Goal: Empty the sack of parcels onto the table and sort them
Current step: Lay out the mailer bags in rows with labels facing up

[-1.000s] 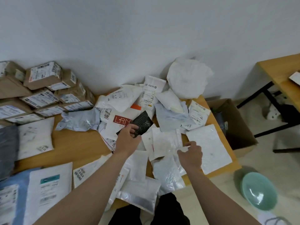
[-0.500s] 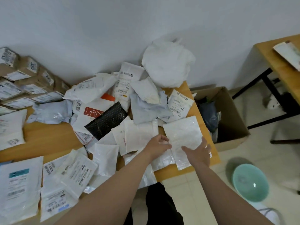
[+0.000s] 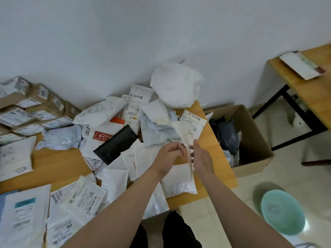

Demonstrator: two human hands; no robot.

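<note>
Sorting: left hand (image 3: 170, 155) pinches, right hand (image 3: 203, 158) presses flat on upright white mailer (image 3: 184, 135); next, pick its nine-o'clock pile (image 3: 17, 156).

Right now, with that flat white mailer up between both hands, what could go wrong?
1. The flat white mailer stands on edge between the left hand and right hand, near the right edge of the table; it might slip into the cardboard box below.
2. A glossy bag overhangs the front edge under the left forearm; a sweep could knock it off.

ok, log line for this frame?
phase: sorting | left hand pinches flat white mailer | right hand flat against it | mailer on edge above table
</note>
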